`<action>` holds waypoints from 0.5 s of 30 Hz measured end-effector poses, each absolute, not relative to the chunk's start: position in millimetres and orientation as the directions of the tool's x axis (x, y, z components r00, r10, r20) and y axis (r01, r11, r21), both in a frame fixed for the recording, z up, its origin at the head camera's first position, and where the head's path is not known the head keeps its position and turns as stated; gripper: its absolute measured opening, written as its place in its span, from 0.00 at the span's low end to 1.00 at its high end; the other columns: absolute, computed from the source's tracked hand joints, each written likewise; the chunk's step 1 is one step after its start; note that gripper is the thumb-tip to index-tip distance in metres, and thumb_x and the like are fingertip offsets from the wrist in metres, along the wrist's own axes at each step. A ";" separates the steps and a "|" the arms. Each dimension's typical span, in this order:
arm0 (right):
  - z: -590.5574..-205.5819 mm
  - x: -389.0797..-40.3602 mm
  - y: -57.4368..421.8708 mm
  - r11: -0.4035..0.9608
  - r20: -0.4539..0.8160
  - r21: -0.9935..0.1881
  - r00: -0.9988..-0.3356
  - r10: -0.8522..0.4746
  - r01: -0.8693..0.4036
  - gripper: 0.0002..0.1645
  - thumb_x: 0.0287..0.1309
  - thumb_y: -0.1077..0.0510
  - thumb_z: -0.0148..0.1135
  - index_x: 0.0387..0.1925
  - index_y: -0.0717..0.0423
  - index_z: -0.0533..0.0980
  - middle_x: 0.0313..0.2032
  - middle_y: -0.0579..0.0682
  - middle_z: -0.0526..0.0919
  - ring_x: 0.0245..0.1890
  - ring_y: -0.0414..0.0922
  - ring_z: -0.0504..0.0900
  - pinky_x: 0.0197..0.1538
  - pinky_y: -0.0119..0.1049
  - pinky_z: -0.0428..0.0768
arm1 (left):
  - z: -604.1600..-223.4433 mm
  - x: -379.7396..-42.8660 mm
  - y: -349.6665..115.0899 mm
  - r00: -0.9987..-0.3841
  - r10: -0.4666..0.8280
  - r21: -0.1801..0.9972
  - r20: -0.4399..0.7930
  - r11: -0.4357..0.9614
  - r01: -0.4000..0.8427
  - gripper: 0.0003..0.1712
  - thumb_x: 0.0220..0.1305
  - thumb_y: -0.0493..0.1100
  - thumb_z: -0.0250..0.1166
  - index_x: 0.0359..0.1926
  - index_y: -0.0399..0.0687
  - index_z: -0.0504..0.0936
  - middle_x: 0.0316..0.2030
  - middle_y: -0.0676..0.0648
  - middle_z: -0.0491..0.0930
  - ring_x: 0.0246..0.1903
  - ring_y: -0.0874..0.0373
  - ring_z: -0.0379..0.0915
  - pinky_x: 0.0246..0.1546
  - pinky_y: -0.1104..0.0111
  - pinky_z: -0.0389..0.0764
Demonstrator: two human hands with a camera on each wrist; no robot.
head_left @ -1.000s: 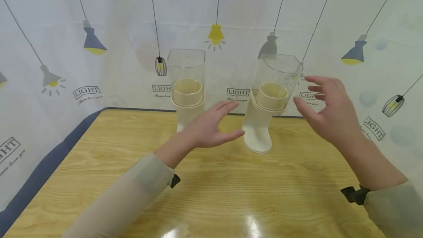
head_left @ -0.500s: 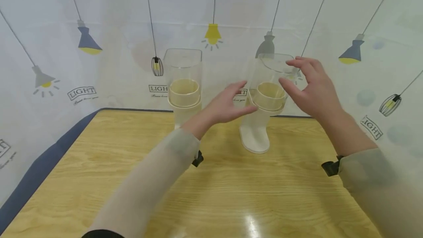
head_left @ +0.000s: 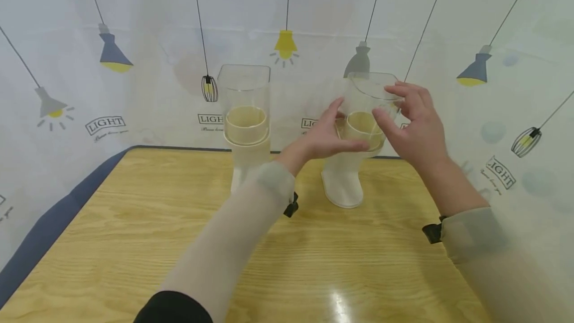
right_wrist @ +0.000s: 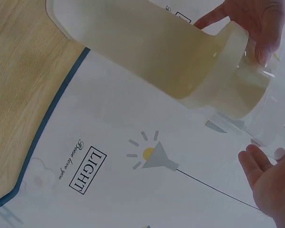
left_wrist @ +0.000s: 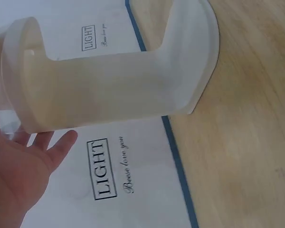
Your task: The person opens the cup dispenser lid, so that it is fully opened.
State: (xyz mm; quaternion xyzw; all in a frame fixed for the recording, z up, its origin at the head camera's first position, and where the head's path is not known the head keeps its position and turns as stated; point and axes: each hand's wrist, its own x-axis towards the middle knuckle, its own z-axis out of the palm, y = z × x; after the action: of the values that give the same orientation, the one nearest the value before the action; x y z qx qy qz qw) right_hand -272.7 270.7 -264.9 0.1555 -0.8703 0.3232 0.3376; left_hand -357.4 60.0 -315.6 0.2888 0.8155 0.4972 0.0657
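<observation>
Toward the back of the table, a white stand (head_left: 343, 183) with a ring top holds an upright clear container (head_left: 365, 88). Inside the container's lower part sits a cream collar (head_left: 362, 122). My left hand (head_left: 329, 136) grips the container just at the ring, thumb across the front and fingers behind. From the right, my right hand (head_left: 414, 128) holds the container's upper part, fingers near the rim and thumb in front. The right wrist view shows both hands at opposite sides of the container (right_wrist: 282, 107). The left wrist view shows the stand's post (left_wrist: 104, 90) and foot.
A matching stand (head_left: 251, 156) with its own clear container (head_left: 245, 83) stands to the left, partly behind my left sleeve. Behind the wooden table (head_left: 134, 243) hangs a white cloth (head_left: 157, 88) printed with lamps, close to the stands.
My left hand has moved right and up from between the stands to grip the right container. My right hand has moved left and closed in on its upper part.
</observation>
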 end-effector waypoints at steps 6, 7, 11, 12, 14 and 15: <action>-265.9 -272.5 266.5 0.704 0.646 -0.543 -0.763 0.001 -0.458 0.33 0.72 0.48 0.70 0.72 0.53 0.74 0.76 0.52 0.70 0.66 0.63 0.84 0.70 0.59 0.82 | -324.9 -352.6 66.7 -0.848 0.469 0.834 0.245 0.343 0.431 0.73 0.55 0.64 0.86 0.89 0.59 0.46 0.79 0.44 0.62 0.77 0.50 0.65 0.77 0.50 0.74; -265.6 -272.6 266.2 0.696 0.638 -0.557 -0.770 0.009 -0.453 0.33 0.72 0.48 0.70 0.72 0.53 0.74 0.76 0.51 0.69 0.66 0.63 0.84 0.69 0.60 0.83 | -326.4 -351.5 67.6 -0.850 0.458 0.830 0.259 0.344 0.439 0.73 0.55 0.64 0.86 0.88 0.58 0.48 0.78 0.45 0.63 0.76 0.51 0.65 0.76 0.51 0.75; -264.8 -273.5 266.4 0.674 0.620 -0.592 -0.784 0.030 -0.442 0.35 0.69 0.48 0.74 0.70 0.56 0.72 0.75 0.49 0.69 0.64 0.62 0.84 0.67 0.55 0.86 | -331.4 -344.7 71.2 -0.863 0.410 0.815 0.294 0.363 0.451 0.71 0.53 0.65 0.86 0.86 0.58 0.51 0.76 0.46 0.64 0.74 0.52 0.66 0.74 0.53 0.77; -264.7 -273.9 266.8 0.670 0.618 -0.596 -0.785 0.032 -0.442 0.36 0.68 0.49 0.75 0.70 0.57 0.72 0.75 0.49 0.69 0.64 0.61 0.84 0.67 0.53 0.86 | -332.4 -342.5 72.3 -0.866 0.398 0.813 0.302 0.366 0.452 0.71 0.53 0.64 0.86 0.86 0.58 0.51 0.76 0.46 0.64 0.74 0.53 0.67 0.73 0.54 0.77; -264.7 -274.5 267.5 0.663 0.613 -0.606 -0.789 0.037 -0.439 0.37 0.67 0.49 0.76 0.69 0.59 0.71 0.75 0.49 0.68 0.63 0.60 0.84 0.66 0.48 0.87 | -334.5 -338.5 74.9 -0.874 0.372 0.807 0.313 0.382 0.451 0.70 0.53 0.65 0.87 0.86 0.57 0.53 0.76 0.47 0.64 0.73 0.53 0.67 0.72 0.55 0.78; -265.0 -274.9 268.0 0.662 0.611 -0.609 -0.791 0.040 -0.437 0.38 0.66 0.50 0.77 0.69 0.60 0.70 0.75 0.49 0.68 0.62 0.60 0.83 0.66 0.46 0.87 | -335.5 -336.5 76.2 -0.878 0.359 0.804 0.316 0.391 0.449 0.70 0.52 0.65 0.87 0.85 0.58 0.53 0.75 0.47 0.64 0.73 0.53 0.67 0.71 0.56 0.79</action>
State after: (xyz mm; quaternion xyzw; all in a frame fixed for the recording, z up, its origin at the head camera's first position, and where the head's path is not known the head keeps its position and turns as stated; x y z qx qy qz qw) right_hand -274.9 268.0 -265.0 0.1155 -0.8600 0.3947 0.3019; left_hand -336.5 76.2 -335.5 0.2424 0.8327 0.4957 -0.0454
